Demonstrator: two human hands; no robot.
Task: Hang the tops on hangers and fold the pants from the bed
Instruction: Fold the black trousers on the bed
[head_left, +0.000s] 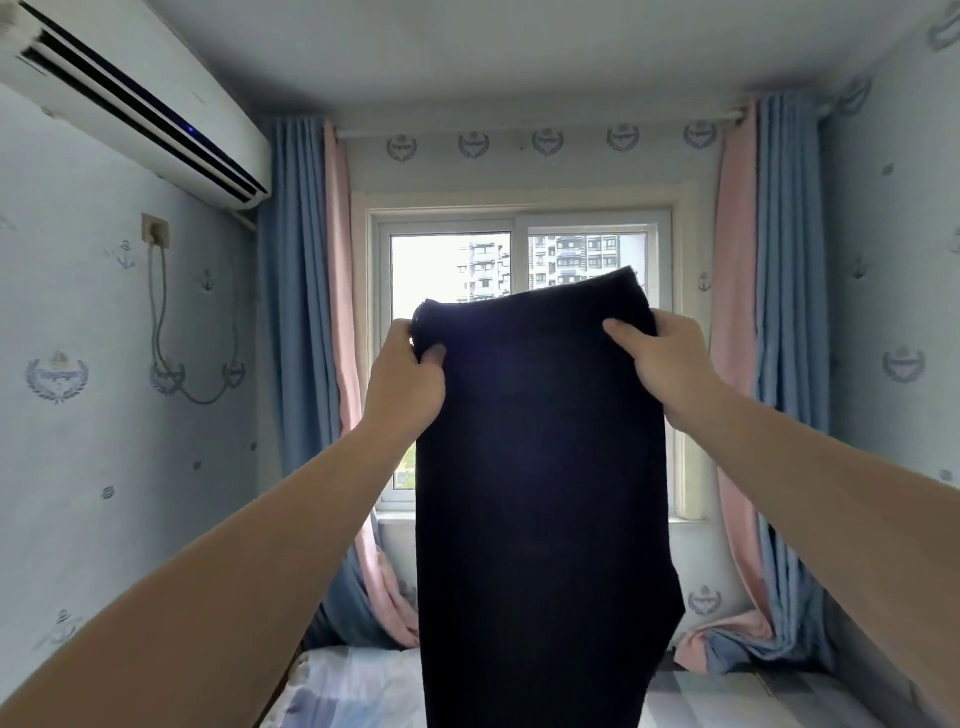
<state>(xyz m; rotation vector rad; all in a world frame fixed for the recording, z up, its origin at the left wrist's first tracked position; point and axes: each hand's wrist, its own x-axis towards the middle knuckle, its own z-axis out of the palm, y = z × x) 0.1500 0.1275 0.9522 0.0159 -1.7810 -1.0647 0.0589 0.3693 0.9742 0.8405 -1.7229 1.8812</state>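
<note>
A pair of dark navy pants (540, 467) hangs full length in front of me, held up at head height before the window. My left hand (405, 374) pinches the left end of the waistband. My right hand (670, 358) grips the right end, thumb on the front of the cloth. The legs drop straight down and run out of view at the bottom, over the bed (353, 686). No hangers or tops are in view.
A window (452, 270) with blue and pink curtains (306, 312) fills the far wall. An air conditioner (130, 109) sits high on the left wall, with a socket and cable below it. The bed's striped sheet shows at the bottom.
</note>
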